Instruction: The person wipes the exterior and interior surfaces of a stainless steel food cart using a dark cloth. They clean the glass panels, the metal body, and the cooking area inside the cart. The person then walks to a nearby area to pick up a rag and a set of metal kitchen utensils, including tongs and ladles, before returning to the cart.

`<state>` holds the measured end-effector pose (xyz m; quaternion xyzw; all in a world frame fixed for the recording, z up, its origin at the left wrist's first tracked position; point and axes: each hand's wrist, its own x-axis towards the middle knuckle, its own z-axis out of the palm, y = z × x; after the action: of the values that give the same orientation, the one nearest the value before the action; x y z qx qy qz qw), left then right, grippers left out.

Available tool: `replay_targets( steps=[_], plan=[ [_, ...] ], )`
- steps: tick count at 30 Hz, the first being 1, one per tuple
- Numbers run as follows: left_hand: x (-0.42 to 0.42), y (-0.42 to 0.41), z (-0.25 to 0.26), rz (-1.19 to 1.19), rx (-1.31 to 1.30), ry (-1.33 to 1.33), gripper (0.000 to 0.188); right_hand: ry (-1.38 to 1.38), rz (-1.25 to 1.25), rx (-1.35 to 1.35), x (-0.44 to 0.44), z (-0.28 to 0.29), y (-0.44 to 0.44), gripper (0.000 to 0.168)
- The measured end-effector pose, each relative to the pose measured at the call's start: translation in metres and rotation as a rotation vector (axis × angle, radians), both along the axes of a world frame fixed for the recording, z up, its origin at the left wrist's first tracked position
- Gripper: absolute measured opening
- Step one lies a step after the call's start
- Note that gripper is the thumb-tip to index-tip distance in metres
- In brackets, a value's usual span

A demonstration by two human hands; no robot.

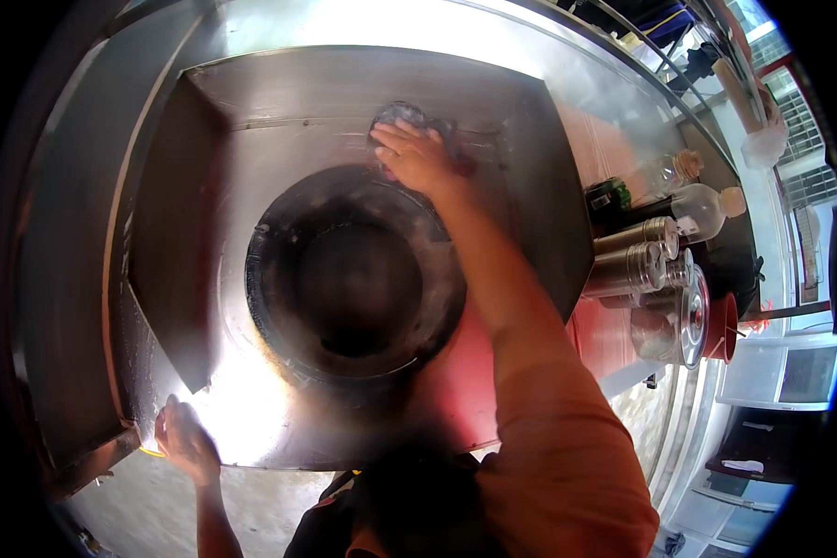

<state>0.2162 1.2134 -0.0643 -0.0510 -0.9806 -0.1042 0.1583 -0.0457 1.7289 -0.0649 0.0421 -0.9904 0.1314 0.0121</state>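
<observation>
A steel wok stove (335, 115) with raised metal splash walls is before me. My right hand (411, 153) is spread over a wet grey cloth or scrubbing pad (399, 111), pressing it on the steel just behind the burner ring. That pad is partly hidden under my fingers, so its kind is unclear. The round black burner ring (272, 293) surrounds a dark, deep opening (359, 286). At the stove's front left corner, below the end of the left splash wall (171, 230), my left hand (185, 443) is by the edge. Nothing shows in it; its fingers are blurred.
On the red surface to the right are steel canisters (624, 268), clear bottles (701, 209), a lidded steel pot (669, 324) and a red bucket (724, 328). A metal rail (697, 111) runs along the back right. The right splash wall (544, 202) stands beside my forearm.
</observation>
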Motion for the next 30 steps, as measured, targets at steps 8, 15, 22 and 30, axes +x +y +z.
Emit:
replay_targets(
  steps=[8, 15, 22, 30],
  plan=[
    [-0.003, 0.002, 0.003, -0.041, -0.187, -0.058, 0.038, 0.014, -0.282, 0.105, 0.063, -0.006, 0.068, 0.044],
    [-0.005, 0.002, 0.006, -0.130, -0.067, 0.102, 0.053, 0.226, -0.149, -0.076, 0.158, -0.033, 0.062, 0.038],
    [-0.002, 0.002, 0.007, -0.099, -0.028, 0.180, 0.044, 0.259, -0.371, -0.028, 0.262, -0.002, -0.013, 0.042],
    [0.004, 0.005, 0.011, -0.060, -0.110, 0.201, 0.026, 0.095, -0.331, 0.061, 0.359, 0.011, -0.139, 0.050]
  ],
)
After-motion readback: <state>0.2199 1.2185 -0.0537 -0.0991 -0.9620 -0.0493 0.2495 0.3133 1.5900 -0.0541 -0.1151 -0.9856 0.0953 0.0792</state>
